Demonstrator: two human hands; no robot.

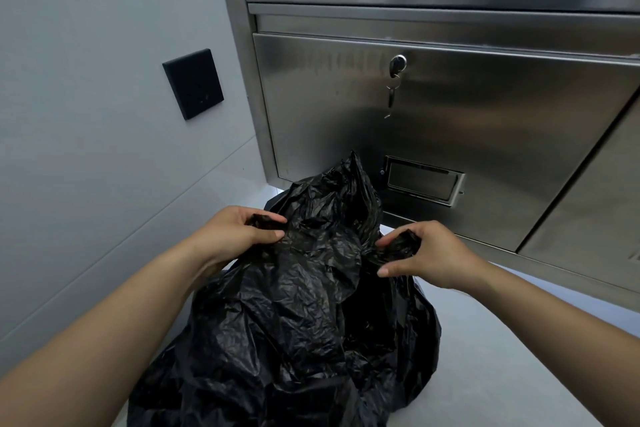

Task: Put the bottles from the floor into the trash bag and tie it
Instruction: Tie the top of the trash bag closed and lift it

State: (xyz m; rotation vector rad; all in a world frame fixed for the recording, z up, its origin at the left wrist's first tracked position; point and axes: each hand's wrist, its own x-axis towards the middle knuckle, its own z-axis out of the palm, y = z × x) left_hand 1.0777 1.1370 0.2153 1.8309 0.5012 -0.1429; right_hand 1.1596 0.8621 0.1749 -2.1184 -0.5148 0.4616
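Both hands gripping the gathered top of a black trash bag on the floor.

The trash bag (294, 315) sits on the pale floor (485, 374) at the 6 o'clock position of the view, directly in front of a steel cabinet (450, 114). The left hand (235, 232) holds a bunched fold of plastic at the bag's 10 o'clock edge; its grip is closed, thumb and fingers pinched on the film. The right hand (422, 253) holds a second bunched fold at the 2 o'clock edge; its grip is also closed on the plastic, with the thumb extended below. The two held folds are apart, not knotted. A crumpled peak of the bag rises at 12 o'clock between the hands. Bag contents are not visible. A key (393, 94) hangs from the cabinet lock (398, 63). A black wall plate (193, 83) is mounted at 10 o'clock.
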